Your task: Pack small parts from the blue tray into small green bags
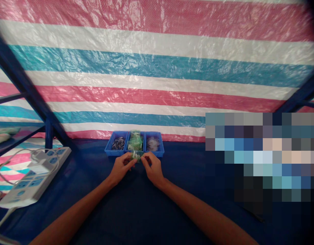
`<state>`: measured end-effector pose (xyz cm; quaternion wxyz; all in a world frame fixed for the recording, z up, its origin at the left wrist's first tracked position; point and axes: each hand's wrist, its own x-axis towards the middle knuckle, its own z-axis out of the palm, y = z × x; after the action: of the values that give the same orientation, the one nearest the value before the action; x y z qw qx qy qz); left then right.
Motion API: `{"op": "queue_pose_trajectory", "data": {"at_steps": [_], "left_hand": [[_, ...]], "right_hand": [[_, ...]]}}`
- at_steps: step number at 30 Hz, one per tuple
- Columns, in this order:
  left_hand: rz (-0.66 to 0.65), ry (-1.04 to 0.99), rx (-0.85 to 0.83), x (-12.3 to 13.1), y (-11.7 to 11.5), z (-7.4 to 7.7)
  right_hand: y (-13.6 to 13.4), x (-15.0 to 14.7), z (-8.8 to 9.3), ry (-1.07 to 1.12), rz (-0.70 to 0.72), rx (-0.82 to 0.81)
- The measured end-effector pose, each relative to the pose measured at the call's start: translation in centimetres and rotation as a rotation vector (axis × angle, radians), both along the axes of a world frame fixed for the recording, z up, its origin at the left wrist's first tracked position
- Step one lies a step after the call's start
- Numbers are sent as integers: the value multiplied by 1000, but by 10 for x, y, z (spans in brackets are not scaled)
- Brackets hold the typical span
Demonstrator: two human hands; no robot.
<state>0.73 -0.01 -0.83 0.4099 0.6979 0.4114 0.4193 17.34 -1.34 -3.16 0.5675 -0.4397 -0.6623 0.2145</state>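
Observation:
A small green plastic packet (137,156) with pale pieces showing in it is stretched between my two hands. My left hand (122,166) pinches its left side, and my right hand (153,166) grips its right edge between thumb and fingers. Just beyond the fingers stand three blue bins side by side. The left bin (107,148) has thin dark metal pieces (118,143) in it. Similar green packets (135,140) are heaped in the middle one. Clear or whitish small items (153,144) lie in the right bin (160,144); their kind is too small to tell.
A white power strip (36,180) with plugs and cables lies on the left of the dark blue table (116,217). Behind hangs a striped plastic sheet (157,92) between blue frame bars (34,88). The right side is pixelated.

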Motion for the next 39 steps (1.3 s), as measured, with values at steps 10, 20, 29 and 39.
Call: {"op": "queue_pose_trajectory", "data": {"at_steps": [10, 20, 29, 39], "left_hand": [[-9, 21, 35, -1, -2, 3], [21, 90, 99, -5, -3, 5], [38, 133, 135, -3, -3, 4], [81, -4, 59, -4, -2, 1]], "right_hand": [[-1, 0, 1, -8, -4, 19], [-2, 0, 2, -37, 101, -20], [-1, 0, 0, -84, 62, -15], [-4, 1, 3, -81, 88, -15]]}}
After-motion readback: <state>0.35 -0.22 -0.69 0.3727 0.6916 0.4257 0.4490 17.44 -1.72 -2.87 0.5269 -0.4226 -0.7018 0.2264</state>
